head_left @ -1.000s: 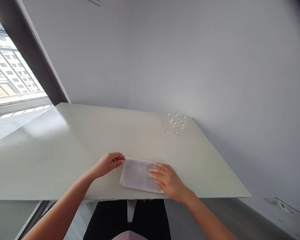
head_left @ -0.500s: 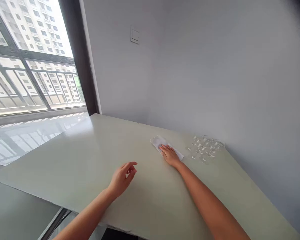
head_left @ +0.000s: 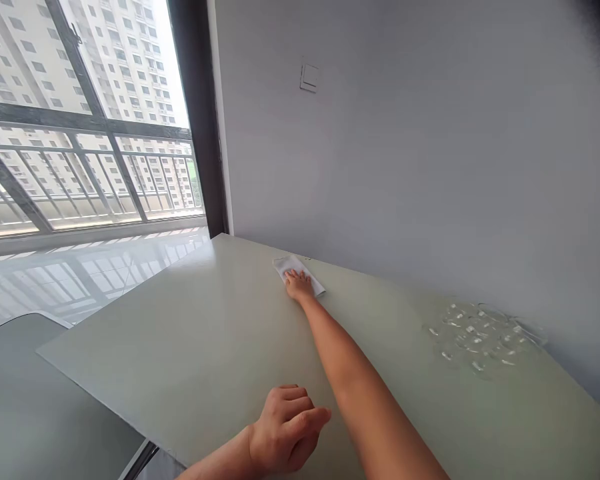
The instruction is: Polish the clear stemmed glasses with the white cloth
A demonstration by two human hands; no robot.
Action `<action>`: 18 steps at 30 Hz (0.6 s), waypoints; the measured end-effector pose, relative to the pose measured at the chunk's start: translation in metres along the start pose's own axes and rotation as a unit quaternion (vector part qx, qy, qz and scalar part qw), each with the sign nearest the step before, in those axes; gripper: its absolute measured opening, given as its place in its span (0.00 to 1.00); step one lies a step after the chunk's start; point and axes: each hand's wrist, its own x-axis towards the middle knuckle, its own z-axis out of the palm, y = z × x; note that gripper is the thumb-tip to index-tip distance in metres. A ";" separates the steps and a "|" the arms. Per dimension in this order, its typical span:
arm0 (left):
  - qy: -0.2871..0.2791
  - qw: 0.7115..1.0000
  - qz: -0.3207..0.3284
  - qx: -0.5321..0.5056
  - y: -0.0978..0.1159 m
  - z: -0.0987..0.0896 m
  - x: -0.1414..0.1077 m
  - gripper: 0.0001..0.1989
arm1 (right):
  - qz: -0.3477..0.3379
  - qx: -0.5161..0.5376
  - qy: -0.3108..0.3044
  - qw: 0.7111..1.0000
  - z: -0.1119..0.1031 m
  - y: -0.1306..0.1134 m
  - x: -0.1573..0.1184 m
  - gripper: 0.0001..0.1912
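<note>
A folded white cloth (head_left: 314,283) lies flat on the pale tabletop (head_left: 205,320), close to its back edge by the wall. My right hand (head_left: 299,285) rests palm down on the cloth, fingers spread, with the arm stretched across the table. Nearer to me, my left hand (head_left: 290,427) hangs over the front part of the table with its fingers curled in and nothing seen in them.
Several clear glass or plastic pieces (head_left: 475,340) are grouped at the right, by the wall. A grey chair (head_left: 30,373) stands past the table's left edge. A switch (head_left: 309,77) is on the wall, and windows are at the left.
My right hand and the cloth have moved left and toward the back edge. My left hand has come closer to me and its fingers have curled in. The view has turned and shifted.
</note>
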 end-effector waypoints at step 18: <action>0.173 0.982 -0.060 -0.037 -0.004 -0.004 -0.021 0.09 | -0.351 0.029 -0.076 0.933 0.034 -0.046 -0.208 0.25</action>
